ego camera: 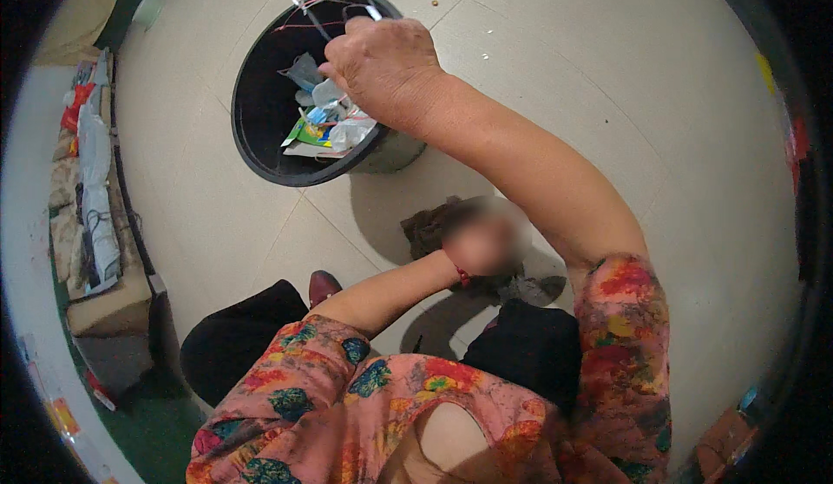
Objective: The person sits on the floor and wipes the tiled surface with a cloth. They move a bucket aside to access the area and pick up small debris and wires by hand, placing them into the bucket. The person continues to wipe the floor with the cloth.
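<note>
My right hand point(384, 61) is over the right side of a round black bin point(244, 136), fingers curled around thin strips point(315, 22) that show pale and red across the bin's mouth. The bin is tilted, its opening facing me. Inside lie crumpled clear plastic point(351, 131), a green and yellow packet point(311, 134) and some pale and blue scraps. My left hand point(481, 240), a red band at its wrist, is low over the floor by a dark, rough piece of what looks like cloth point(426, 227). Blur covers that hand, so its grip cannot be told.
Pale floor tiles point(586, 48) surround the bin, with small crumbs point(487, 56) on them. Along the left stand a cardboard box point(110, 308) and folded plastic wrapping point(97, 191). My knees point(533, 347) are close below my left hand. A brown box point(725, 435) sits at lower right.
</note>
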The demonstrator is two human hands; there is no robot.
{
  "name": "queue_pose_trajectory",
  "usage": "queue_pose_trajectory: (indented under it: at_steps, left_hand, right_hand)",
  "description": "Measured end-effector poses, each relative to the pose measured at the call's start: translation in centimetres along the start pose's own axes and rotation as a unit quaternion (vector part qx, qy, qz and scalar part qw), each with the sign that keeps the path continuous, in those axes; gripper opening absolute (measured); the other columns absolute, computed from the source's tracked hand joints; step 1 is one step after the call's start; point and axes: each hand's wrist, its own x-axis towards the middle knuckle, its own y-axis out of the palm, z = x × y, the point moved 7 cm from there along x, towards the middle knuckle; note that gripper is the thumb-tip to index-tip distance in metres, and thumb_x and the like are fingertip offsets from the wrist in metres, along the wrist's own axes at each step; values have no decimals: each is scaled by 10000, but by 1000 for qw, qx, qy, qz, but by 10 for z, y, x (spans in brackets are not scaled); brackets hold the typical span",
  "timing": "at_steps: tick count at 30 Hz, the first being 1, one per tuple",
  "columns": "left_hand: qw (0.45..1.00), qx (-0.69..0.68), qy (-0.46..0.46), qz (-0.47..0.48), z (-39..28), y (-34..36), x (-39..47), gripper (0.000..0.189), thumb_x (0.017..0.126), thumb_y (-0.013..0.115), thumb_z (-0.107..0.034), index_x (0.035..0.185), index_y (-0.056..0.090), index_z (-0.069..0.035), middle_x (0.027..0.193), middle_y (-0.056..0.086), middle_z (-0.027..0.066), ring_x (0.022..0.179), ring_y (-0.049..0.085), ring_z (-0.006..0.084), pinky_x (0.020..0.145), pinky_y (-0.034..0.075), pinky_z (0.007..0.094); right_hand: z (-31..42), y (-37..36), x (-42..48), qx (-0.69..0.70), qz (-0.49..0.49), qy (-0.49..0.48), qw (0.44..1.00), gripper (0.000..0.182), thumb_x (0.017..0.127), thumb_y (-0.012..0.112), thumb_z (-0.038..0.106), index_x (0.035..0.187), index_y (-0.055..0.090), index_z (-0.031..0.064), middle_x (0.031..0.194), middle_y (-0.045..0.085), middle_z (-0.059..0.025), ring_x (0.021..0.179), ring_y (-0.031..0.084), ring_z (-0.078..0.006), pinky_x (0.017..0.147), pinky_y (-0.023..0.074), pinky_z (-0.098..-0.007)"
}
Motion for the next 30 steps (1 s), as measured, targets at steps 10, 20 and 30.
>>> queue_pose_trajectory:
  at_steps: [10, 20, 30]
  left_hand:
    - [671, -556, -407, -274, -14, -170, 31, 232, 877, 572, -167, 1065, 529, -39, 978, 578, 88, 887, 569, 190, 782, 473, 329]
    - [400, -810, -189, -384, -41, -252, 26, 574, 905, 538, -316, 1332, 308, -9, 1318, 369, 213, 1182, 418, 386, 1024, 368, 470]
    - [450, -788, -158, -389, -28, -271, 20, 564, 817, 417, 7, 1343, 221, 73, 1367, 305, 263, 1265, 317, 424, 1081, 279, 513]
  right_hand:
    - [-34, -1, -22, 75, -215, -26, 973, 132, 689, 639, 97, 801, 616, 29, 1027, 559, -183, 998, 503, -339, 880, 399, -428]
    - [-78, 56, -51, 455, 85, 377, 802, 404, 780, 576, 308, 1044, 536, 5, 890, 574, -68, 761, 550, -161, 716, 513, -353]
    - [-62, 45, -78, 535, -4, 332, 777, 297, 800, 580, 302, 848, 597, 10, 718, 549, -24, 620, 507, -118, 543, 441, -281]
